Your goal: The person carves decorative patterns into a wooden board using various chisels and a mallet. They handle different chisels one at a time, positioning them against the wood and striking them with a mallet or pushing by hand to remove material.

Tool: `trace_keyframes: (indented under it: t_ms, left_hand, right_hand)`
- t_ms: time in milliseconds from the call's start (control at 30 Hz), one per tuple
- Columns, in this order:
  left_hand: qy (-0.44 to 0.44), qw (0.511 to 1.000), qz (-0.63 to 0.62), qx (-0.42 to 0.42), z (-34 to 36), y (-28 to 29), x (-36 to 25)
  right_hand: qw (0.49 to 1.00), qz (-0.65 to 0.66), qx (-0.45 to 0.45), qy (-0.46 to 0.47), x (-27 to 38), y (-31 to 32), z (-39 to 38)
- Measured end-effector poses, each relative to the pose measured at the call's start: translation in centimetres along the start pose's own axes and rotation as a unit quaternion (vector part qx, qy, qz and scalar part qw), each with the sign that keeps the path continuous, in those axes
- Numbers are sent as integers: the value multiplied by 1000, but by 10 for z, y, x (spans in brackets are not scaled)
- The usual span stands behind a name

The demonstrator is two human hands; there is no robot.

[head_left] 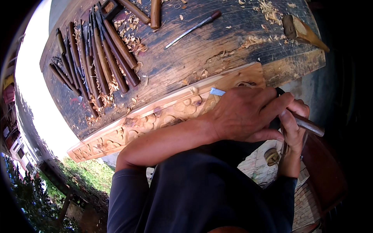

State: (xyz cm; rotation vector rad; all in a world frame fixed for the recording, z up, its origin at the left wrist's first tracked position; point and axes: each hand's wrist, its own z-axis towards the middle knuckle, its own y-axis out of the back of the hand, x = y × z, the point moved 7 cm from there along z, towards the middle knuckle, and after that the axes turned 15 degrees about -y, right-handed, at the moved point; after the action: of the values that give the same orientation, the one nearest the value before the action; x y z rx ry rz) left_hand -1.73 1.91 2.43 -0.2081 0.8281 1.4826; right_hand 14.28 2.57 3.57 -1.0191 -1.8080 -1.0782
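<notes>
Slippage looked the main risk: both hands, left hand (243, 114) and right hand (293, 124), had fingers wrapped tight around the brown-handled steel chisel (307, 124), its blade on the pale carved wooden panel (155, 116) at the desk's (217, 50) near edge, where a skid could gouge the relief.

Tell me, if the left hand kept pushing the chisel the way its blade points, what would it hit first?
The left hand aims the chisel blade up-left across the carved wooden panel. It would probably bite that panel's raised outer border first; beyond lies the dark workbench. Depth is hard to judge.
</notes>
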Motion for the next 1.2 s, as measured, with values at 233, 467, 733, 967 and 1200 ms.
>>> trace_keyframes:
  t_ms: [233,467,733,967,1200]
  left_hand:
    - [17,1000,11,7,-1,-1,1]
    - [17,999,33,-18,-4,5,1]
    - [-67,997,-31,-11,-1,-5,-4]
    - [-45,998,-39,27,-7,-6,-7]
    - [-41,997,-53,41,-14,-9,-9]
  right_hand:
    - [1000,2,10,-5,2,-4,2]
    - [999,-1,21,27,1,-12,7]
    - [995,83,-36,-41,-28,14,-26]
    - [996,48,-29,-68,-35,1,-36]
    - [991,90,-55,-81,-26,-26,-50]
